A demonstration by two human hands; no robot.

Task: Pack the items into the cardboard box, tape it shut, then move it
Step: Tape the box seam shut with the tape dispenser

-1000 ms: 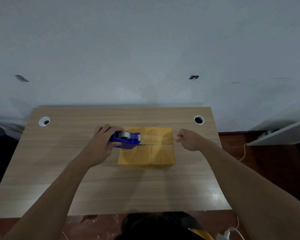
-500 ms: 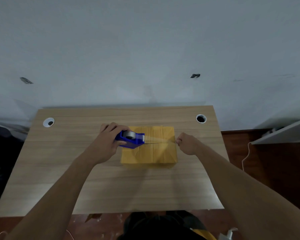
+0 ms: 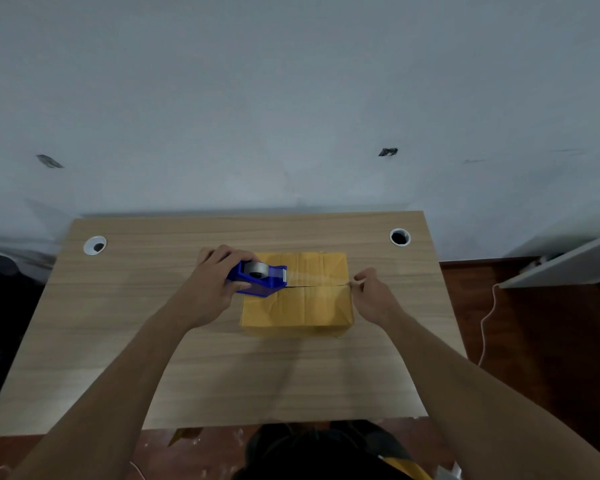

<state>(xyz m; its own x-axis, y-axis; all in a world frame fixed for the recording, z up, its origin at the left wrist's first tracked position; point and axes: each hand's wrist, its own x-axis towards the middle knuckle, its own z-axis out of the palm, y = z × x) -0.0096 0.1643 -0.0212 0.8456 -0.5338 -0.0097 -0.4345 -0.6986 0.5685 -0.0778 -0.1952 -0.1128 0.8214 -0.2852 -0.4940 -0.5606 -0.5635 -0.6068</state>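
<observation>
Against a pale wall [image 3: 291, 98], wooden desk [image 3: 222, 375] bearing cardboard box [image 3: 298, 306].

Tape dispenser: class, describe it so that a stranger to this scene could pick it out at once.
Start at the wooden table and find the yellow cardboard box near its middle. At the box's left end, the left hand grips the tape dispenser. It is the only blue thing there, with a grey roll on top.

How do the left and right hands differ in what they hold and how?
The left hand wraps whole around the blue tape dispenser at the box's left end; the right hand only pinches the tape end past its right edge. Both hover at the seam's height, grips closed.
</observation>
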